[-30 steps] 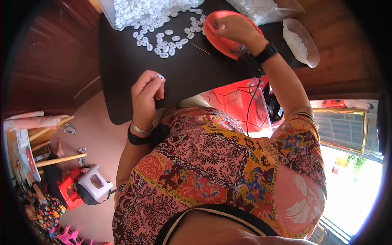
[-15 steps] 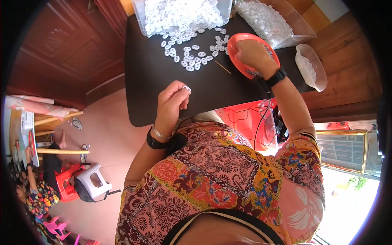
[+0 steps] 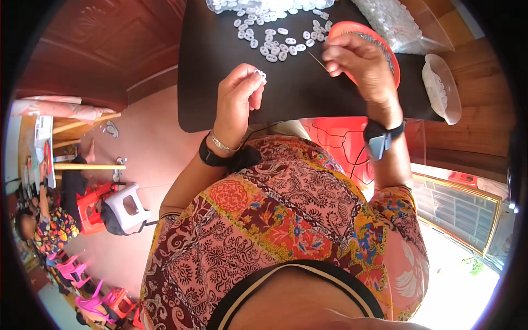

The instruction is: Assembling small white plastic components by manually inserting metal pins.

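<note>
A small white oval plastic piece (image 3: pixel 260 73) is pinched between the thumb and index finger of my left hand (image 3: pixel 237 94), above the dark table's near part. My right hand (image 3: pixel 360 61) is slightly blurred over the near left side of a red dish (image 3: pixel 398 77) of small grey pieces. Its thumb and fingertips are drawn together; whatever lies between them is too small to make out. Beside these fingertips a thin wooden stick (image 3: pixel 317 60) appears to lie on the table, its near end close to them. Loose white oval pieces (image 3: pixel 282 55) with holes are scattered farther back.
A clear tub (image 3: pixel 242 6) of white pieces stands at the far edge. A clear bag (image 3: pixel 393 27) of pieces lies far right, with a white bowl (image 3: pixel 452 93) near the right edge. Cables hang below the table. Another person (image 3: pixel 55 228) sits at far left.
My right hand has lifted out of the red dish and come left, toward the stick. My left hand still holds its white piece. The whole view has tilted, shifting the table up and right.
</note>
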Demonstrator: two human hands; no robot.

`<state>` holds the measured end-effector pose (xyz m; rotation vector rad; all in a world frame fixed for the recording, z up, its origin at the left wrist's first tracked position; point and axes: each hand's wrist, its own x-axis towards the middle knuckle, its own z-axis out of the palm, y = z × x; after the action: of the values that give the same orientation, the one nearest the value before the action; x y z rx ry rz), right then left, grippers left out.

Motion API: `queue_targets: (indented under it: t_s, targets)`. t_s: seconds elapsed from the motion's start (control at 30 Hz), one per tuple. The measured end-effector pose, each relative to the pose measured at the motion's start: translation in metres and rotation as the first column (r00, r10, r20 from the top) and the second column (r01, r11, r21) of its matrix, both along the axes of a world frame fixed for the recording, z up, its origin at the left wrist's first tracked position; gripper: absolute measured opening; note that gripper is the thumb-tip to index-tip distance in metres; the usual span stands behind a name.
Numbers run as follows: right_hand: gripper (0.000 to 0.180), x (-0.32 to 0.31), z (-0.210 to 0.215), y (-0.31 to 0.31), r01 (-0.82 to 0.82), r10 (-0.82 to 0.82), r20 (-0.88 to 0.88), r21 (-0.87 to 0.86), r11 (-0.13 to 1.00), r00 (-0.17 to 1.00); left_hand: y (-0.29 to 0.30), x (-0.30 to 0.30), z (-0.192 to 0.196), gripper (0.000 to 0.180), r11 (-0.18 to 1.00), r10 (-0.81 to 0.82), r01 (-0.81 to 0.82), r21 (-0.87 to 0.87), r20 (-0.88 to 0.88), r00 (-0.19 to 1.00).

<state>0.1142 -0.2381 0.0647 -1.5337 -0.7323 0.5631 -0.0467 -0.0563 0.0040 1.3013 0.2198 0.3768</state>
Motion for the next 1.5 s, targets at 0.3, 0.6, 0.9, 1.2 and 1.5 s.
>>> queue_targets:
  t_s: [0.3,0.6,0.9,1.2,1.5]
  targets:
    - [0.018,-0.037,-0.026,0.055,-0.121,0.171,-0.227,0.221,0.968,0.959,-0.008,-0.01,0.02,0.014,0.963,0.116,-0.139,0.232,0.111,0.987]
    - [0.017,-0.055,-0.035,0.069,-0.168,0.221,-0.18,0.267,0.949,0.959,-0.009,-0.016,0.024,0.015,0.958,0.153,-0.175,0.227,0.11,0.982]
    - [0.016,-0.06,-0.04,0.07,-0.203,0.226,-0.083,0.224,0.953,0.971,-0.007,-0.018,0.019,0.016,0.936,0.154,-0.171,0.307,0.078,0.985]
    - [0.017,-0.056,-0.04,0.068,-0.181,0.184,0.003,0.193,0.964,0.983,-0.005,-0.016,0.014,0.015,0.926,0.155,-0.17,0.336,0.072,0.985]
    - [0.016,-0.059,-0.04,0.066,-0.178,0.169,0.102,0.094,0.979,0.98,-0.006,-0.018,0.015,0.016,0.919,0.168,-0.171,0.355,0.039,0.985]
